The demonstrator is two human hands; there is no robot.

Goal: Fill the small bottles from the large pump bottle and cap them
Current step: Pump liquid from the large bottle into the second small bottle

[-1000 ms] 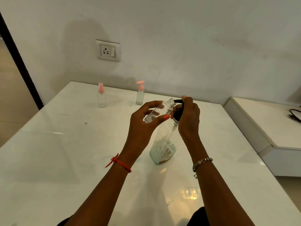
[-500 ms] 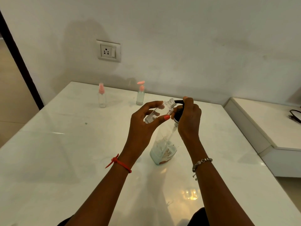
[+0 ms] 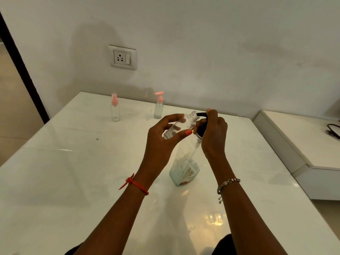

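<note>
Our left hand (image 3: 165, 137): We hold the small bottle (image 3: 176, 128) between the thumb and the fingers. It is up in the air above the worktop (image 3: 73, 181).
Small bottle: It is clear, has no cap and is tipped. Its open neck points to about 1 o'clock, right by the black spout. It looks like some clear liquid lies in its low end.
Our right hand (image 3: 213, 137): The fingers are curled round the black pump head (image 3: 201, 124) of the big pump bottle (image 3: 185, 162). One finger lies on top of the pump.
Big pump bottle: It stands on the worktop between our two arms, under both hands. It is clear, with a thin tube inside. A little pale liquid sits at its bottom.
Wrists: We wear a red thread (image 3: 136, 184) on the left one and a silver bracelet (image 3: 228, 183) on the right one.
Spray bottle (image 3: 115, 107): It is small and clear, with a pink top. It stands at about 10 o'clock from our hands, near the far edge.
Little pink pump bottle (image 3: 158, 105): It stands at about 11 o'clock, well apart from the spray bottle. It looks full of pale liquid, and its cap is on.
Wall socket (image 3: 122, 57): It is white and sits on the wall above those two bottles.
White ledge (image 3: 294, 137): It lies at 3 o'clock, just beside the worktop and lower.
</note>
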